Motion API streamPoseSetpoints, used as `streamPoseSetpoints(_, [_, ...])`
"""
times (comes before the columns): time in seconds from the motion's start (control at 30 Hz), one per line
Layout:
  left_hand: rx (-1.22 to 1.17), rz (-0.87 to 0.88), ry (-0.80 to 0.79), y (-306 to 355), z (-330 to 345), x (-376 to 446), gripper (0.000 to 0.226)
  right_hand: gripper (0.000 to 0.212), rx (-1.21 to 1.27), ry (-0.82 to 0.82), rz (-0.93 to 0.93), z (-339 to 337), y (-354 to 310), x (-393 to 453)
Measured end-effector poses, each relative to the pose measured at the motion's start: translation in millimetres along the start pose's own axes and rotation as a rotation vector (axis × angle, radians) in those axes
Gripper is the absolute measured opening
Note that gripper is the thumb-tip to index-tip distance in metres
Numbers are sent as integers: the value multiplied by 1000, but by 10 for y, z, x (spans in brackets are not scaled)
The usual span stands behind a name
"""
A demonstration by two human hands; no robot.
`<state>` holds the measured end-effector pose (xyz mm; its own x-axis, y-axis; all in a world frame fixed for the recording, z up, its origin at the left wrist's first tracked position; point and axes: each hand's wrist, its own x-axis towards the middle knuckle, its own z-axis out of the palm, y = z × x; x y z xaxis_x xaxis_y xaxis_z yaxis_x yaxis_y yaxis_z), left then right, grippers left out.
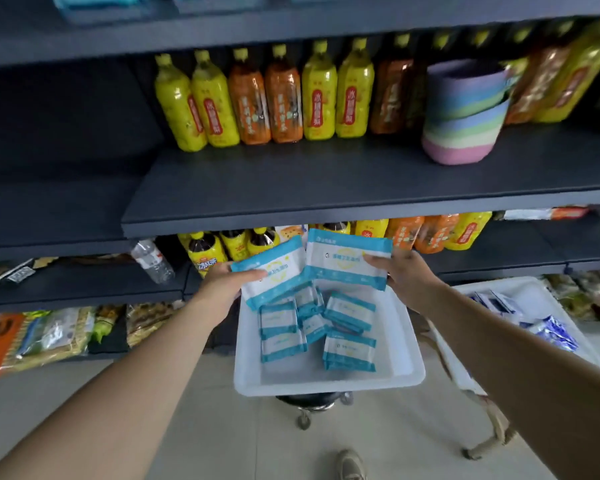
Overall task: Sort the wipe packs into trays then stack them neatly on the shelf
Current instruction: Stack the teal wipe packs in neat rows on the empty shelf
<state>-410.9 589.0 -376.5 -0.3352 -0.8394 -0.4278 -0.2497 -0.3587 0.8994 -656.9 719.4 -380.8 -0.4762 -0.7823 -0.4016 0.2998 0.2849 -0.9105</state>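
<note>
My left hand (222,282) grips a white-and-blue wipe pack (274,271) by its left edge, thumb on top. My right hand (406,271) holds a second, similar wipe pack (347,259) by its right edge. Both packs hang side by side just above the far end of a white tray (326,382), below the front lip of the dark shelf board (326,188). Several smaller wipe packs (349,311) of the same kind lie loose in the tray. The tray rests on a black stool (307,401).
Yellow and orange drink bottles (267,98) line the back of the dark shelf, beside a stack of pastel bowls (461,116). A second white tray (520,296) with dark-blue packs (551,332) sits at right on a cart. More bottles and snack bags fill lower shelves.
</note>
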Motion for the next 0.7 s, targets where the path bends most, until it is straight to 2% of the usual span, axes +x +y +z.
streamPoseSetpoints(0.2, [-50, 196, -8, 1108, 12, -327, 17, 11, -54, 15, -260, -72, -1152, -407])
streamPoseSetpoints(0.4, [-87, 381, -48, 2157, 182, -443, 17, 18, -58, 76, -405, -173, -2184, -539])
streamPoseSetpoints(0.5, [-82, 451, -24, 2647, 318, -367, 19, 18, -31, 53, -487, -253, -2664, -491])
streamPoseSetpoints(0.7, [-32, 474, 33, 3451, 640, 219, 25, 20, 8, 75, -596, -379, -3366, 52])
